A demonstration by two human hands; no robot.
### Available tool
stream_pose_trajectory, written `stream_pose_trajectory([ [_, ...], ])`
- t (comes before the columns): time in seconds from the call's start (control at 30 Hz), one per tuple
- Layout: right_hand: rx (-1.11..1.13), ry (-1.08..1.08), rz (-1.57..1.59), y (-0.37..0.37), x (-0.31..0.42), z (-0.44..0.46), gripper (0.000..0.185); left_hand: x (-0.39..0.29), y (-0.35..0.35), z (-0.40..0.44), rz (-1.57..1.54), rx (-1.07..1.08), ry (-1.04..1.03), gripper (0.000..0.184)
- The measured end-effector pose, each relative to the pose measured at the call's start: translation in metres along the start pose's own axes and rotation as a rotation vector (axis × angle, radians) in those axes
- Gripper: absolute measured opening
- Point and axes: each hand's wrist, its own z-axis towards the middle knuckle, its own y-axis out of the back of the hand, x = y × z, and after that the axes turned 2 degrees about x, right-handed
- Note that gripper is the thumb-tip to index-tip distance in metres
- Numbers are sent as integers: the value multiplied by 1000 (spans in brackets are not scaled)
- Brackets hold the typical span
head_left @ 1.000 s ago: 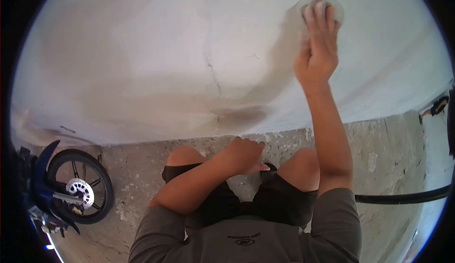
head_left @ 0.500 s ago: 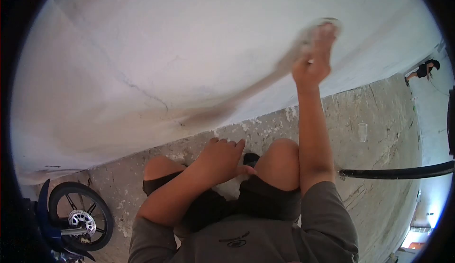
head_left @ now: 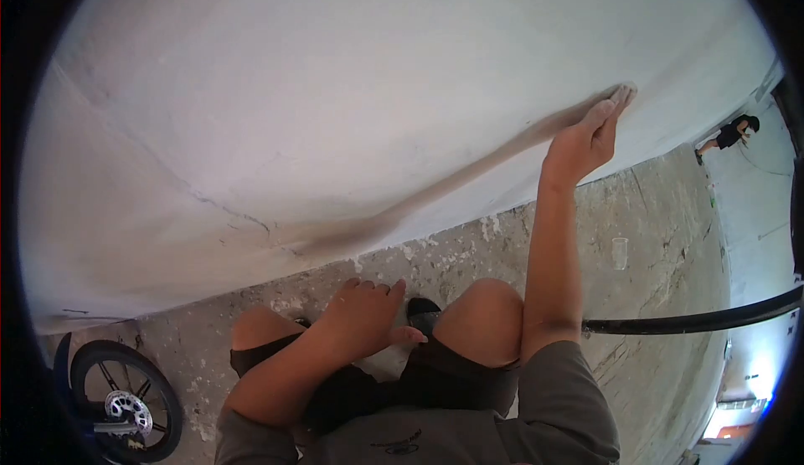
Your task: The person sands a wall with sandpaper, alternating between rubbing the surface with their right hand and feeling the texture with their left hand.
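Note:
My right hand (head_left: 584,143) reaches up to the white wall (head_left: 360,97), fingertips pressed together against it. A thin, pale edge shows around the fingertips, but what they hold is too small and covered to name. A long shadow of the arm falls over the wall. My left hand (head_left: 366,314) hangs loosely above the gap between my bent knees, touching nothing I can see. Its thumb is apart from the slightly bent fingers.
A motorcycle wheel (head_left: 126,402) with a brake disc stands at lower left. Behind my right arm, a black bar (head_left: 695,323) extends to the right. A clear plastic cup (head_left: 620,253) is on the worn concrete floor (head_left: 645,205). Another person (head_left: 729,134) stands far right.
My right hand has slid downward and a little right along the wall, and its fingers look more bunched. The left hand keeps its loose pose while the whole view shifts slightly.

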Motion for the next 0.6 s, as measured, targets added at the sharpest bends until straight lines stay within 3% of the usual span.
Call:
stream_pose_trajectory([
  [0.03,-1,-2,-2,-1,0,-7,49,1,0,0,8,-26,-23,95],
  [0.13,413,906,-143,-8,10,-33,42,-1,11,-2,0,73,22,96],
  [0.2,423,1190,-177,-15,1,-23,40,-4,14,-4,29,55,51,96],
  [0.27,257,1001,-208,-13,6,-2,40,-1,14,-8,46,26,86,97],
  [0.3,183,661,-107,-12,7,1,41,0,10,-8,51,-42,66,96],
  [0.4,161,733,-183,-11,1,-6,41,0,-2,-8,58,-145,37,94],
  [0.43,228,922,-229,-12,-6,-21,42,1,-4,-7,72,-197,22,93],
  [0.47,368,970,-203,-9,-20,-45,41,1,-5,-7,74,-196,25,93],
  [0.5,434,1245,-220,-14,-34,-60,37,1,-6,-7,97,-163,56,93],
  [0.53,429,1248,-220,-14,-30,-64,37,2,-6,-6,119,-130,85,93],
  [0.6,467,1056,-210,-8,-22,-66,30,4,-5,-8,129,-148,92,94],
])
